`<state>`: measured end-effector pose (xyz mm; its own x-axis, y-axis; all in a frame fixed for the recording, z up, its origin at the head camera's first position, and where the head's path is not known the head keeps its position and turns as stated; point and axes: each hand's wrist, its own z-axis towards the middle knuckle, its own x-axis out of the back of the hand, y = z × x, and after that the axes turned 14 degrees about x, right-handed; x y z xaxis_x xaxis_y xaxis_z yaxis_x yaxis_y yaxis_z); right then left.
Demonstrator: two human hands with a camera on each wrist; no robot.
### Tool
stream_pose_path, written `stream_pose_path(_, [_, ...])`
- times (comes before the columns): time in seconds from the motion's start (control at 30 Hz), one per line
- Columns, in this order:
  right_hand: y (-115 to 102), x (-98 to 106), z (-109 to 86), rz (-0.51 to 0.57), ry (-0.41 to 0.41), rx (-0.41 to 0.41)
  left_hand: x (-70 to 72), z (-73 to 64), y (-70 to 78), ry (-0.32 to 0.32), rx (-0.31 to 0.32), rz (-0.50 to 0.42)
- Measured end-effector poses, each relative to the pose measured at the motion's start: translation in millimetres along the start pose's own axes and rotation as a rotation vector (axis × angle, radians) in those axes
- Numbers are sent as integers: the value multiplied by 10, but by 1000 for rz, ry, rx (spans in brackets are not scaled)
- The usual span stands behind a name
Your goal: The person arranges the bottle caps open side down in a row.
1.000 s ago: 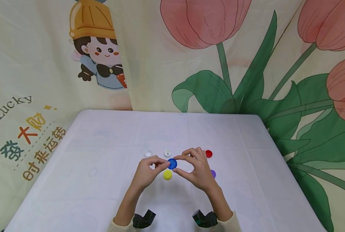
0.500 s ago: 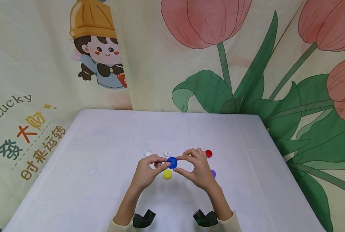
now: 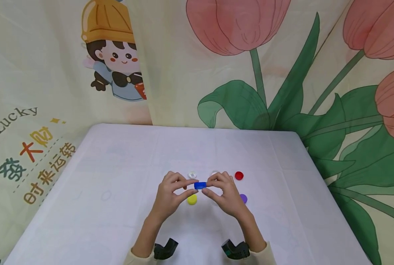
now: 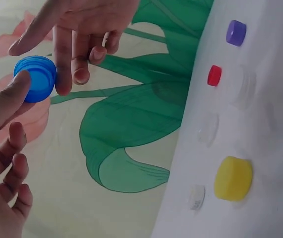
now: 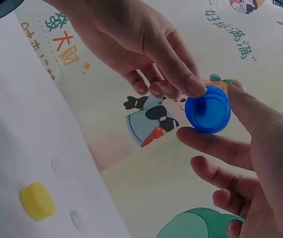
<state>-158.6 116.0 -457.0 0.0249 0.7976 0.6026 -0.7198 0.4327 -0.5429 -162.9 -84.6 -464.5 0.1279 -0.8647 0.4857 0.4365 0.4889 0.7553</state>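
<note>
A blue bottle cap (image 3: 200, 185) is held up over the table, edge-on in the head view. My left hand (image 3: 170, 195) pinches it between thumb and fingers; in the left wrist view the thumb lies across the cap's hollow side. My right hand (image 3: 229, 197) is at its other side, thumb and index finger spread about the rim. The right index finger appears to touch the rim in the left wrist view, while the right thumb looks slightly apart. The other right fingers are loosely bent.
Lying on the white table (image 3: 117, 165) are a yellow cap (image 3: 192, 200), a red cap (image 3: 239, 175), a purple cap (image 3: 243, 199) and several clear or white caps, one a white cap (image 3: 192, 175) behind the hands. A printed curtain (image 3: 170, 73) hangs behind.
The blue cap has turned from showing its round face to edge-on in the head view. My left hand has tilted and shifted slightly right; the right hand stays nearly in place.
</note>
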Motion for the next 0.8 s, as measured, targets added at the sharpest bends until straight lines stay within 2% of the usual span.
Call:
stream_pose_path(0.1, [17, 1, -2, 21, 5, -23, 2, 3, 14, 12, -80, 37])
stream_pose_path(0.23, [23, 7, -5, 55, 6, -51, 6, 5, 24, 14, -118, 38])
stream_pose_path(0.53, [26, 10, 1, 82, 21, -51, -9, 4, 1, -5, -75, 0])
stream_pose_path(0.8, [33, 3, -1, 84, 47, -31, -16, -6, -32, 6, -39, -19])
